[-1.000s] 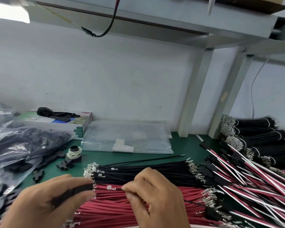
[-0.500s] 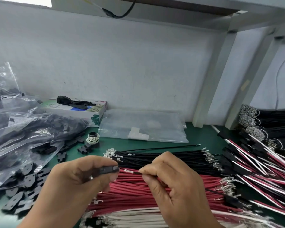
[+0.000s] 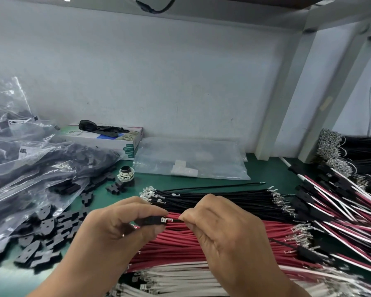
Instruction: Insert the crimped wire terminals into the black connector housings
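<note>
Assembly at the worktop (image 3: 263, 168), head view. Our left hand (image 3: 116, 228) pinches a black housing (image 3: 150, 221) between thumb and fingertips, its open end facing right. Our right hand (image 3: 219, 228) pinches a wire just behind its metal terminal (image 3: 166, 220), fingers curled tight; the wire itself is mostly hidden by the fingers, so we cannot tell its colour. The terminal's tip sits right at the mouth of the housing, touching or barely entered; which, we cannot tell. Both hands hover above the bundle of red wires (image 3: 223, 239), with the black wires (image 3: 219, 200) just behind and the white wires (image 3: 176, 281) nearest us. Loose housings (image 3: 45, 228) lie at left beside the plastic bags (image 3: 30, 168).

To do this step well, we judge that the terminal should be kept level and in line with the cavity, its locking tab turned to the proper side, and pushed straight in while gripping close behind the crimp so the wire does not buckle. A skewed entry could bend the terminal.
</note>
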Demonstrator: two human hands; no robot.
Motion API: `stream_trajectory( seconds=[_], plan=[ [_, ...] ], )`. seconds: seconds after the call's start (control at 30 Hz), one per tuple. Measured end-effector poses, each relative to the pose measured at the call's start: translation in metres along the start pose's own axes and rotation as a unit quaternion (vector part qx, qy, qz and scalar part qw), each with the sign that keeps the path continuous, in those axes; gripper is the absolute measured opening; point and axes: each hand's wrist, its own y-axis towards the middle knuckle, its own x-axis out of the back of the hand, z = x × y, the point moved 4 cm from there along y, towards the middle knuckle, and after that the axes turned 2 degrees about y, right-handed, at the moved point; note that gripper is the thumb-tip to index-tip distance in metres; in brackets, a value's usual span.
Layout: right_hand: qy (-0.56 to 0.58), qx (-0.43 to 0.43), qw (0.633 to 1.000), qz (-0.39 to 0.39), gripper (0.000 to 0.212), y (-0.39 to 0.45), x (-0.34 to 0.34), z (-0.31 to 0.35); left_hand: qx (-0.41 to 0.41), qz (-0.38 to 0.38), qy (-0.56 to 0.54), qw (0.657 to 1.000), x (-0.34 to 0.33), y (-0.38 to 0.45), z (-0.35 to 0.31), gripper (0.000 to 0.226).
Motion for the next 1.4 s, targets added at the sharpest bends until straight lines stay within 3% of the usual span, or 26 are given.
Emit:
stream_trajectory(
  seconds=[0.43,0.6,0.97,1.07,1.17,1.23,1.33,1.4],
  plan=[
    [-0.002,0.035,0.999,0.027,0.006,0.001,-0.009,0.011,0.033,0.08,-0.067,0.994,0.0,-0.002,0.002,0.019],
    [0.095,-0.048,0.994,0.029,0.021,0.001,-0.006,0.0,0.059,0.058,-0.094,0.992,-0.001,-0.002,0.007,0.026],
    [0.024,0.0,1.0,0.0,0.021,0.005,-0.016,0.013,0.036,0.04,-0.016,0.998,0.002,-0.003,-0.001,0.014],
    [-0.011,-0.002,0.999,-0.035,0.014,0.007,-0.01,0.009,0.063,0.035,-0.059,0.996,0.003,-0.001,0.003,0.02],
    [-0.043,-0.003,0.996,-0.073,0.01,0.008,-0.002,0.006,0.081,-0.018,-0.113,0.99,0.009,0.003,0.011,0.029],
    [-0.025,0.005,0.999,-0.028,0.009,0.005,-0.009,0.01,0.103,-0.059,-0.149,0.982,0.016,0.004,0.017,0.027],
    [-0.021,-0.029,0.992,0.119,0.018,-0.003,-0.033,0.018,0.131,-0.077,-0.171,0.974,0.021,0.004,0.023,0.025],
    [0.003,-0.067,0.986,0.151,0.022,-0.004,-0.04,0.017,0.139,-0.073,-0.174,0.972,0.019,0.003,0.024,0.026]
  ],
)
